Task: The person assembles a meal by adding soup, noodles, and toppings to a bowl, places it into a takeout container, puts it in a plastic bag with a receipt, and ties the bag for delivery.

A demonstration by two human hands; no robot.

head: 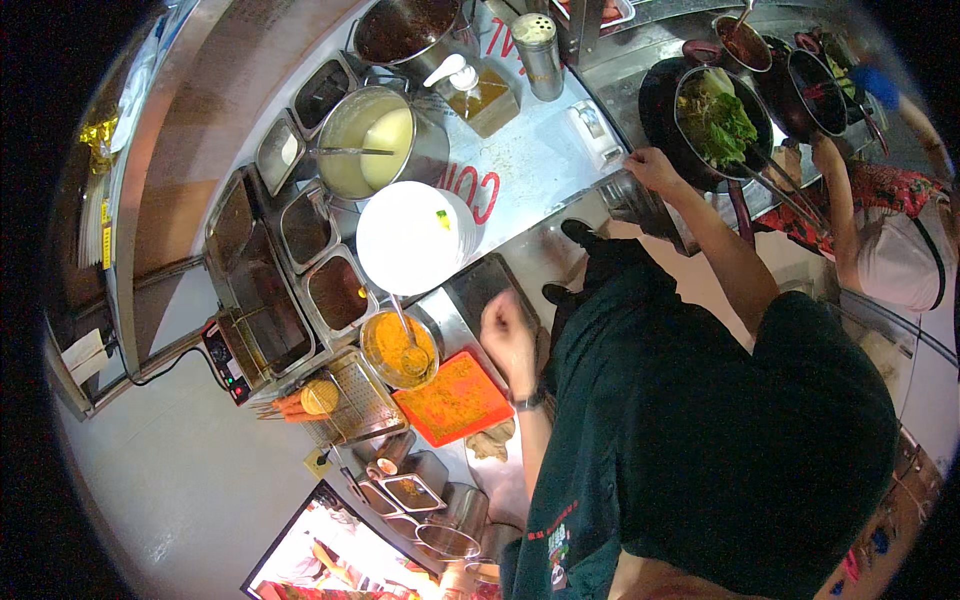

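My left hand (507, 324), blurred and with curled fingers, is over the counter's front edge beside a dark metal tray (491, 281). A watch circles that wrist. Near it lie an orange-red tray (454, 401) spread with yellow crumbs and a bowl (394, 337) of yellow-orange food with a ladle in it. My right hand (654, 169) reaches to the counter corner, its fingertips beside a small white device (595, 135); whether it grips anything is unclear. A stack of white bowls or plates (409, 240), bearing a green-yellow mark, stands between the hands.
A steel pot (431, 150) holds pale liquid and a ladle. Behind are a pump bottle (480, 101), a shaker (538, 56) and a fryer (262, 300). Skewers (296, 409) lie on a rack. At right, a co-worker's hand (825, 155) is near a pan of greens (724, 124) and tongs.
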